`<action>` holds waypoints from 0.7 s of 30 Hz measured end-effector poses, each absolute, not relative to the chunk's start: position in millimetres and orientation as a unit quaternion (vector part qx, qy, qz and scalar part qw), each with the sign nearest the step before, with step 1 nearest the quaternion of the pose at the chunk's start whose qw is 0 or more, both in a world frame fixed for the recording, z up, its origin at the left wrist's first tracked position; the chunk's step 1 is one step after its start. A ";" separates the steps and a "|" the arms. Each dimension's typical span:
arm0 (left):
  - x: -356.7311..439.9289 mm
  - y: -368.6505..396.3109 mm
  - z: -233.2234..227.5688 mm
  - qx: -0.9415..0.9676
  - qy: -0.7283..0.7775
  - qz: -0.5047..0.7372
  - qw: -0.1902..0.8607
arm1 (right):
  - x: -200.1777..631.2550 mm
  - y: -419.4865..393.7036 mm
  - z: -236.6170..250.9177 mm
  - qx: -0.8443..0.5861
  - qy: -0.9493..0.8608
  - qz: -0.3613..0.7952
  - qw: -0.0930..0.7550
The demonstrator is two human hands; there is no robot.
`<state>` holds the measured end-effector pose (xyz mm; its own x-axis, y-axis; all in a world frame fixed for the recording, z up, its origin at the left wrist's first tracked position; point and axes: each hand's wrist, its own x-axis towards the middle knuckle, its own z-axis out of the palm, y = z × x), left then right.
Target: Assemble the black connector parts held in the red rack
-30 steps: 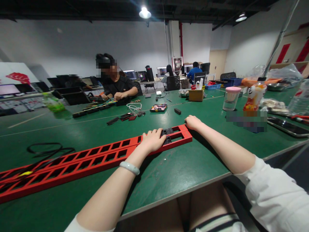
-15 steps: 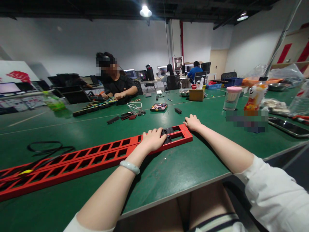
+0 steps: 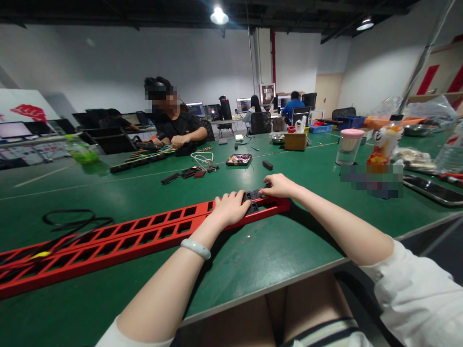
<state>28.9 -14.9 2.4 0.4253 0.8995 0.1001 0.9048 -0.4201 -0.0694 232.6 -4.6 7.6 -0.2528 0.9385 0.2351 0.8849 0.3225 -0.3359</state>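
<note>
A long red slotted frame (image 3: 144,234) lies across the green table (image 3: 253,255) from the lower left to the middle. My left hand (image 3: 230,206) rests palm down on the frame near its right end, fingers curled over a small black part (image 3: 251,197) seated in the slots. My right hand (image 3: 278,185) lies over the frame's right end, fingertips touching that black part. A pale bangle (image 3: 196,248) circles my left wrist.
A person in black sits across the table working on a black strip with coloured wires (image 3: 144,160). Loose black parts (image 3: 188,174), a small tray (image 3: 238,160), a cardboard box (image 3: 295,141), a pink-lidded jar (image 3: 347,146), a bottle (image 3: 382,142) and a black cable (image 3: 72,222) lie around.
My right hand has slid left from the frame's outer end onto the slots next to the black part. The left hand has stayed in place.
</note>
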 end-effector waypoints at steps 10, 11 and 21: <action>29.5 -16.3 4.0 -0.842 -0.537 -0.014 0.056 | 226.8 -15.2 15.7 -0.372 -0.867 0.272 0.189; 29.6 -16.2 4.0 -0.841 -0.538 -0.014 0.057 | 228.8 -14.7 17.2 -0.363 -0.869 0.282 0.182; 28.2 -12.4 1.1 -0.843 -0.534 -0.018 0.062 | 228.0 -19.4 21.1 -0.337 -0.889 0.274 0.144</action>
